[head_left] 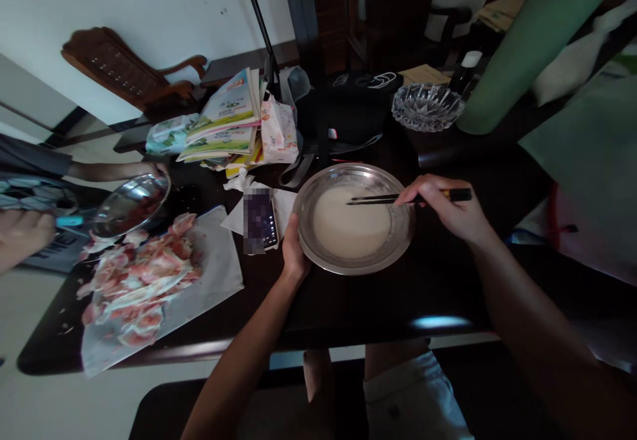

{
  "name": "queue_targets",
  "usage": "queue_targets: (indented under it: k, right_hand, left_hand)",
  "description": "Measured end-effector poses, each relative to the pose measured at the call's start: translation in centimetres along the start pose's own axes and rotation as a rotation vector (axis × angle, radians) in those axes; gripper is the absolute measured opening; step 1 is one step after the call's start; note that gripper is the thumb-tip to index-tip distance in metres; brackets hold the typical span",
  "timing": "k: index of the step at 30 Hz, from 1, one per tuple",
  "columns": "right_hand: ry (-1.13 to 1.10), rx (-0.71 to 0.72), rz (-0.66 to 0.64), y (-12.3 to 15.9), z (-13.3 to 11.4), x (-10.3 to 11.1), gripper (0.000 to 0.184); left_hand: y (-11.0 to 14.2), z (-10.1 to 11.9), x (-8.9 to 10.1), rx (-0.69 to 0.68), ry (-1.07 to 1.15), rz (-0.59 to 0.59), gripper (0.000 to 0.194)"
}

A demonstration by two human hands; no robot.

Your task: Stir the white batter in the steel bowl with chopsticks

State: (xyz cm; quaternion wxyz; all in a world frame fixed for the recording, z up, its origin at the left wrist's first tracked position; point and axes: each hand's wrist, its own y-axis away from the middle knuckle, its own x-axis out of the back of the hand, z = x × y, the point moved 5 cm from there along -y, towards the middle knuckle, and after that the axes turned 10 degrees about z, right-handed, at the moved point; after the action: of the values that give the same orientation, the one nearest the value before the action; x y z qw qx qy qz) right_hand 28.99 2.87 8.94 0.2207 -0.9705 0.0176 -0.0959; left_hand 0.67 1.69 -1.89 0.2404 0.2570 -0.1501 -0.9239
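Note:
A wide metal bowl with pale, milky liquid in it stands on the dark table in front of me. My left hand grips the bowl's left rim, fingers mostly hidden beneath and behind it. Dark chopsticks are held in my right hand over the bowl's right rim. Their tips reach over the liquid near its far side; whether they touch it I cannot tell. A phone lies on white paper just left of the bowl.
At left, pinkish-white peelings lie on a plastic sheet. Another person's hands are beside a second metal bowl. Behind stand stacked booklets, a tissue pack, a black bag, a glass dish and a green cylinder.

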Motion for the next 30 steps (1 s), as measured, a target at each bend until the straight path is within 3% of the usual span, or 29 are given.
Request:
queue_targets:
  k: [4, 6, 11, 15, 18, 21, 24, 27, 30]
  right_hand:
    - [-0.096, 0.032, 0.215, -0.3, 0.2, 2.6, 0.044]
    - [-0.171, 0.034, 0.218, -0.5, 0.0, 3.0, 0.045]
    - [-0.281, -0.014, 0.017, -0.1, -0.8, 1.6, 0.044]
    - [-0.155, -0.047, -0.205, 0.5, -0.8, -0.8, 0.043]
    - [-0.072, -0.017, -0.260, 0.6, -0.6, -2.0, 0.035]
    - [0.001, 0.027, -0.176, 0.4, -0.3, -1.7, 0.032]
    - [0.051, 0.075, 0.028, 0.1, -0.2, 0.0, 0.041]
    - [-0.071, 0.074, 0.236, -0.2, 0.0, 1.8, 0.045]
    - [-0.231, 0.027, 0.247, -0.3, 0.2, 2.1, 0.045]
  left_hand:
    - [0.0, 0.0, -0.1, 0.027, -0.005, -0.011, 0.039]
    - [0.0, 0.0, -0.2, 0.032, -0.013, -0.018, 0.038]
    - [0.2, 0.2, -0.1, 0.042, -0.019, 0.018, 0.036]
    - [0.4, 0.3, -0.3, 0.036, -0.017, 0.024, 0.037]
    - [0.5, 0.3, -0.3, 0.049, -0.011, 0.053, 0.036]
    - [0.4, 0.2, -0.3, 0.038, -0.013, 0.052, 0.036]
    - [0.3, 0.2, -0.3, 0.020, -0.023, 0.033, 0.038]
    - [0.3, 0.2, -0.4, 0.018, -0.042, 0.001, 0.042]
    - [0.3, 0.3, -0.5, -0.003, -0.040, -0.018, 0.043]
